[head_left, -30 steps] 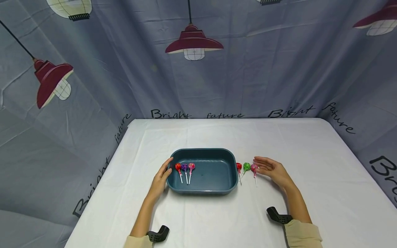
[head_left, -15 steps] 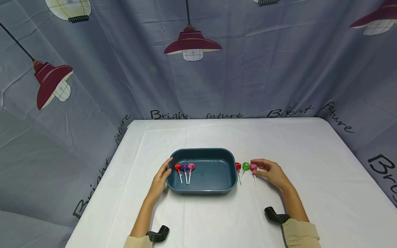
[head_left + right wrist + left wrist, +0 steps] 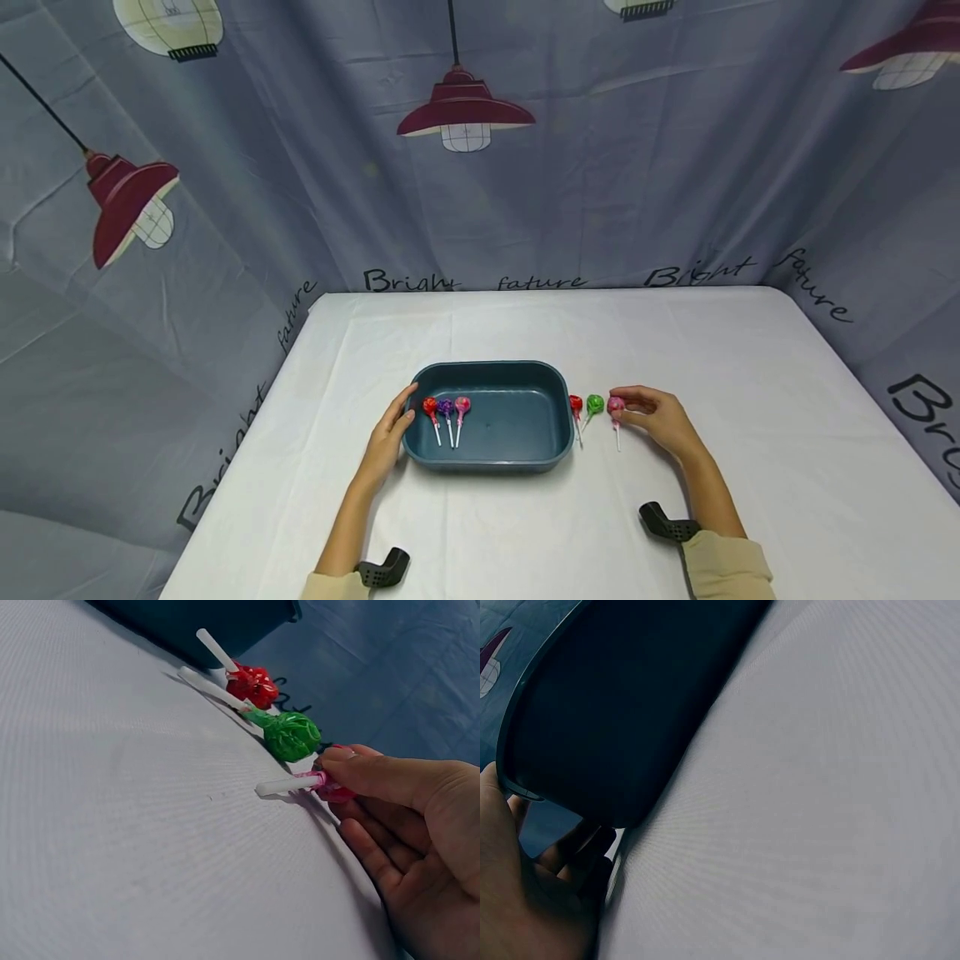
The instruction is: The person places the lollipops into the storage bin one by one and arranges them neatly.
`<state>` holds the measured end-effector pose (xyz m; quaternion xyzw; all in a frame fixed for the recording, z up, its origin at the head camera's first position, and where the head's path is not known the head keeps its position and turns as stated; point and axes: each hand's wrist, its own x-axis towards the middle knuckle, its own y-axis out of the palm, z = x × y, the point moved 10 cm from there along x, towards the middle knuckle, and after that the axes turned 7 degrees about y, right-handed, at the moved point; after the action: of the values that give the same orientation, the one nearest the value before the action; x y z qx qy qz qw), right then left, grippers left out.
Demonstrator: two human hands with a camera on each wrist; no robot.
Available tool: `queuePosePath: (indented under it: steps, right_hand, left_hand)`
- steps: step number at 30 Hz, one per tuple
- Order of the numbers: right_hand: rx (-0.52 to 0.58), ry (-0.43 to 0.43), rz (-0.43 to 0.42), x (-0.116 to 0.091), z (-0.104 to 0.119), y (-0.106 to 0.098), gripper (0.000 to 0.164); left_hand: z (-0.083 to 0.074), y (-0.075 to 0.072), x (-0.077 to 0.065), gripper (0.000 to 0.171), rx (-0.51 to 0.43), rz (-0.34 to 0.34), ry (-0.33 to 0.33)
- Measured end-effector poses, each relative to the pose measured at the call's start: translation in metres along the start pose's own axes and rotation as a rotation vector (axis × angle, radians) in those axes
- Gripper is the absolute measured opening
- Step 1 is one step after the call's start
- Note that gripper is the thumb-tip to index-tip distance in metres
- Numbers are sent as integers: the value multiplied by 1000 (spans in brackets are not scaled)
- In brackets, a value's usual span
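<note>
A dark teal tray [image 3: 517, 425] stands on the table. Inside, near its left end, lie a red lollipop [image 3: 430, 406], a purple lollipop [image 3: 446, 407] and a pink lollipop [image 3: 462, 406]. My left hand [image 3: 388, 433] holds the tray's left end, thumb at the rim and other fingers against the outer wall. Right of the tray lie another red lollipop [image 3: 253, 686] and a green lollipop [image 3: 291, 736], sticks toward me. My right hand [image 3: 660, 421] pinches the head of a second pink lollipop [image 3: 334, 793] between thumb and fingers; its white stick points out toward me.
A white cloth covers the table [image 3: 525, 533]. Behind and beside it hangs a grey-blue curtain [image 3: 600, 183] printed with lamps and lettering. Each wrist carries a black camera mount [image 3: 667, 523].
My right hand has moved slightly left, and its thumb and fingers have come together on the pink lollipop outside the tray. The left hand and the tray have stayed put.
</note>
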<state>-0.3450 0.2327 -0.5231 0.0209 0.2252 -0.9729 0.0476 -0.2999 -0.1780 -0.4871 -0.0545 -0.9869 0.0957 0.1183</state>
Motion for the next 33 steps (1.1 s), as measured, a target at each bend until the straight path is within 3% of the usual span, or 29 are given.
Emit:
queuePosePath:
  steps: [7, 14, 16, 21, 33]
  right_hand:
    - [157, -13, -11, -3, 8, -8, 46]
    - [247, -145, -39, -7, 47, -14, 39]
    - [283, -161, -29, -7, 60, -13, 39]
    - [346, -182, -1, -6, 90, -6, 39]
    - [377, -245, 103, 4, 143, 37, 36]
  left_hand:
    - [0, 0, -1, 44, 18, -2, -8]
    - [3, 0, 0, 44, 22, -2, 7]
    - [10, -1, 1, 44, 19, -4, 8]
    - [31, -5, 3, 43, 21, -21, 2]
    - [29, -5, 3, 42, 29, -44, 41]
